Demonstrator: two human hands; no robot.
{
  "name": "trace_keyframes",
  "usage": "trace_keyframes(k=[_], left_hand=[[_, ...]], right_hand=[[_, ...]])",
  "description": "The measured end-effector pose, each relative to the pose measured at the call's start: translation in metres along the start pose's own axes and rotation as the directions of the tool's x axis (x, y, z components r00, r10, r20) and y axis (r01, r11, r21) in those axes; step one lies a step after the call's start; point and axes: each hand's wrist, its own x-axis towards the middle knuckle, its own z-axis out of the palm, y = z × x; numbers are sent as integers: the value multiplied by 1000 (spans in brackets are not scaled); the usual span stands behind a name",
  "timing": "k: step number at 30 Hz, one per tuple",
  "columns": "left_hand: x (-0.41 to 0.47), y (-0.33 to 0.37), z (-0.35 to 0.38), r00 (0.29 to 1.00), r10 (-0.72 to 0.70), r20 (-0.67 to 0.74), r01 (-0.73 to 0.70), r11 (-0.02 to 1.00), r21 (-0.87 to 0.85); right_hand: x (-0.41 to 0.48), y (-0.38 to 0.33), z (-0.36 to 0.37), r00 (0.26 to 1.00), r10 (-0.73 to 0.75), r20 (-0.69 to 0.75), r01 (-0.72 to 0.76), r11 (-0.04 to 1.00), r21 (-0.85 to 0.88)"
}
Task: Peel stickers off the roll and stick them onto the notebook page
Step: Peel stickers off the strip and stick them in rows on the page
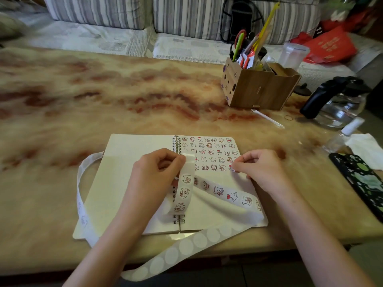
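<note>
An open spiral notebook (116, 183) lies on the marbled table, its left page blank. Rows of small cartoon stickers (209, 152) cover the top of its right page. A long white sticker strip (232, 195) crosses the right page and loops off the front edge and round the notebook's left side. My left hand (157, 172) pinches the strip's end above the spiral binding, with a few stickers hanging below it. My right hand (259, 168) has its fingertips down on the right page at the end of a sticker row, pinching or pressing a small sticker (232, 168).
A wooden pen holder (257, 88) with scissors and pens stands at the back right. A glass kettle (339, 104), a small bottle (344, 133), a tissue (364, 148) and a patterned phone case (362, 181) crowd the right side. A striped sofa (99, 13) lies beyond the table.
</note>
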Motion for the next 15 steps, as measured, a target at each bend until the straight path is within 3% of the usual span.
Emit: trace_keyframes(k=[15], left_hand=[[0, 0, 1, 1000, -8, -8, 8, 1000, 11]], right_hand=[[6, 8, -5, 1000, -17, -13, 16, 998, -55]])
